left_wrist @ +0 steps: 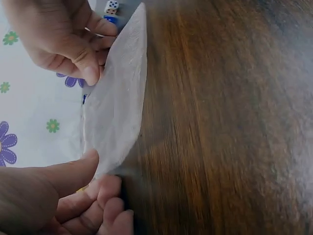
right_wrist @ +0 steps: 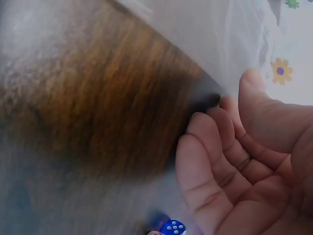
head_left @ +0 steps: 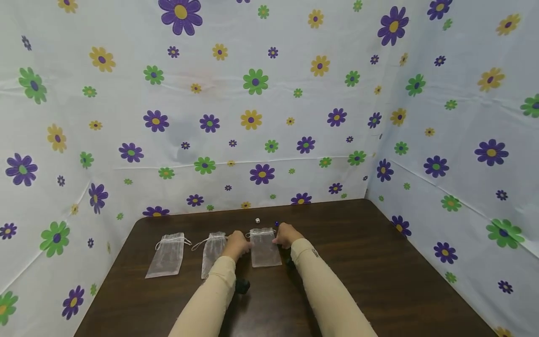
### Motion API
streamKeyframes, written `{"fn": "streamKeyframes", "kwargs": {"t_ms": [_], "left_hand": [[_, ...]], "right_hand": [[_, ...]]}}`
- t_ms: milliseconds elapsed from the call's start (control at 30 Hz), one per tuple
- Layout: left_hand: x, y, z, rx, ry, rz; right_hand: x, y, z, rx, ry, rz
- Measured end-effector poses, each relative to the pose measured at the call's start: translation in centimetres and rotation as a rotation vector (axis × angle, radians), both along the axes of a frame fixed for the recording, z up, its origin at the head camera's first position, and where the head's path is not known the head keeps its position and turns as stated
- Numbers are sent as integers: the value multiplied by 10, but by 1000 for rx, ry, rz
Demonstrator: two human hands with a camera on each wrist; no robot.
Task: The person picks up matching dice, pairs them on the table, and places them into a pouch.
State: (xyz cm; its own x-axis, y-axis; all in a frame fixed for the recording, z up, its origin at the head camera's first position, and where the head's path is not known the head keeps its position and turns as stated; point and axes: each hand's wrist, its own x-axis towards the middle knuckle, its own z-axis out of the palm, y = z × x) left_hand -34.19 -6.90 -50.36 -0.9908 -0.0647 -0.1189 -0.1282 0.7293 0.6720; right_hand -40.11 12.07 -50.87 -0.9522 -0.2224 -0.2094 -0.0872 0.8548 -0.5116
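Head: sheer pouch (head_left: 265, 251) (rectangular)

The rightmost pouch (head_left: 265, 252) is sheer, thin gauze-like cloth, smooth with a faint satin sheen; its drawstring (head_left: 262, 232) looks like soft white cord. Left of this pouch, the middle pouch (head_left: 212, 257) and the far-left pouch (head_left: 167, 260) show the same see-through weave, lightly wrinkled. Beneath the pouch, the desk (head_left: 358, 262) has a wood-grain surface, smooth and softly glossy. Just beyond the pouch, the white die (head_left: 258, 220) and blue die (head_left: 276, 223) look like smooth, hard plastic. Nearer than the pouch, the sleeves (head_left: 208, 297) are matt cloth. Well behind it, the flowered sheet (head_left: 227, 103) is smooth, creased; fabric or plastic, unclear.
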Motion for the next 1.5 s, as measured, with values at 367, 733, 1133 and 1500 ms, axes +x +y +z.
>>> {"fn": "streamKeyframes", "kwargs": {"t_ms": [367, 733, 1133, 1500], "left_hand": [[0, 3, -4, -74, 41, 138], [-3, 1, -8, -88, 22, 159], [-6, -7, -9, -43, -11, 106], [-8, -10, -12, -40, -34, 98]], "right_hand": [[-1, -4, -6, 17, 23, -26], [0, -4, -7, 61, 2, -2], [-1, -1, -7, -4, -8, 50], [-4, -1, -9, 26, -4, 74]]}}
